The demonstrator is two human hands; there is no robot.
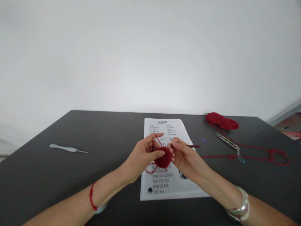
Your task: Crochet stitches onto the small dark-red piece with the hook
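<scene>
My left hand (145, 150) pinches a small round piece of red crochet (163, 159) between thumb and fingers. A strand of red yarn runs up over its raised index finger, and a loose loop of yarn hangs below the hand. My right hand (182, 153) is closed on a crochet hook (194, 146) with a dark red handle. The hook's thin metal shaft points left and meets the top edge of the crochet piece. Both hands are held over printed pattern sheets (162, 181), which they partly cover.
On the black table (113, 131), a grey-handled hook (68, 148) lies left. To the right are a red yarn skein (222, 121), thread snips (227, 140) with a teal loop, and a purple stitch marker (204, 141). Red yarn (252, 146) trails across the right side. A white wall stands behind.
</scene>
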